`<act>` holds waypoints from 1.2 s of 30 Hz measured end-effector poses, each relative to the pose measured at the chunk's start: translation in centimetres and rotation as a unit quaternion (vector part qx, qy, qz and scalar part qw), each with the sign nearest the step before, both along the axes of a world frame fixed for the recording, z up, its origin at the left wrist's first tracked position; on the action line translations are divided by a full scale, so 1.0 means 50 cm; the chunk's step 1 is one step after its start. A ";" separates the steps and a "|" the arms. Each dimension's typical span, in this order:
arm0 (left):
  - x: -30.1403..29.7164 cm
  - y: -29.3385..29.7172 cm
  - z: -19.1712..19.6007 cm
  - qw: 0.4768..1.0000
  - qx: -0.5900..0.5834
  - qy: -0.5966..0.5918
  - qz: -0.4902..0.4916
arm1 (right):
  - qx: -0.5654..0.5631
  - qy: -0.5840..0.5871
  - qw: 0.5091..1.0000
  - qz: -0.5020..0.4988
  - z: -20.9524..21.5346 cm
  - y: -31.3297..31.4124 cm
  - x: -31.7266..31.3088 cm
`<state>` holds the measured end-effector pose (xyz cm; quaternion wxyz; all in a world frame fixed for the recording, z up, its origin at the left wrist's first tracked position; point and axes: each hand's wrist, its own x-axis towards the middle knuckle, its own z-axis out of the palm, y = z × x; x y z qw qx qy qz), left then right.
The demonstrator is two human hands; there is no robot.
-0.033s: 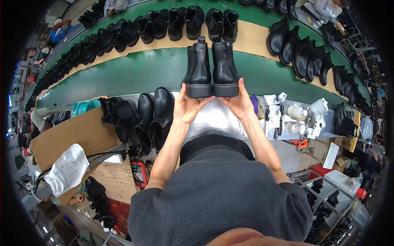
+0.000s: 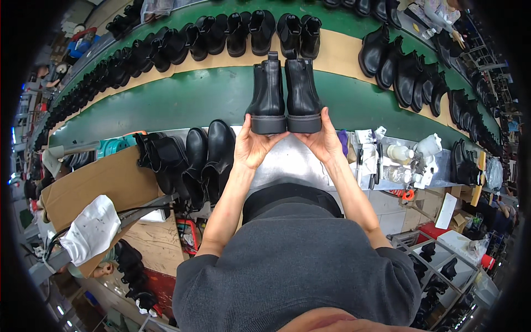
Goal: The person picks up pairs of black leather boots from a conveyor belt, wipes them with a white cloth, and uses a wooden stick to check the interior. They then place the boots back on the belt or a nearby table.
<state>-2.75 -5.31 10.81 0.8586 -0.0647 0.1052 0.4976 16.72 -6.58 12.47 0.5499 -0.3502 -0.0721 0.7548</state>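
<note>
A pair of black leather ankle boots is held upright, side by side, with heels toward me. My left hand (image 2: 250, 147) is closed around the heel of the left boot (image 2: 267, 95), thumb along its outer side and fingers under the sole. In mirror fashion, my right hand (image 2: 323, 144) grips the right boot (image 2: 302, 93) by its thick heel. Pull tabs rise from the tops of both. Behind the pair runs the green work surface (image 2: 182, 105); below my hands lies a shiny metal tabletop (image 2: 285, 160).
Rows of black boots (image 2: 261, 33) stand on brown cardboard (image 2: 337, 52) at the back. More boots (image 2: 219, 144) lie left of my arm. At right are pens, small bottles (image 2: 399, 152) and white scraps. A cardboard sheet (image 2: 102, 180) and white cloth (image 2: 91, 229) occupy the left.
</note>
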 end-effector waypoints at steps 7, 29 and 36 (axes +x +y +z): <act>0.012 -0.004 -0.007 0.999 -0.026 -0.008 -0.033 | -0.006 0.086 0.996 0.013 -0.034 -0.002 0.030; -0.143 -0.174 -0.233 0.935 -0.078 0.330 -0.099 | -0.058 0.239 0.969 -0.026 -0.073 -0.091 0.044; -0.048 -0.134 0.035 0.549 0.261 0.792 0.053 | -0.177 0.215 0.958 -0.074 -0.043 -0.108 0.022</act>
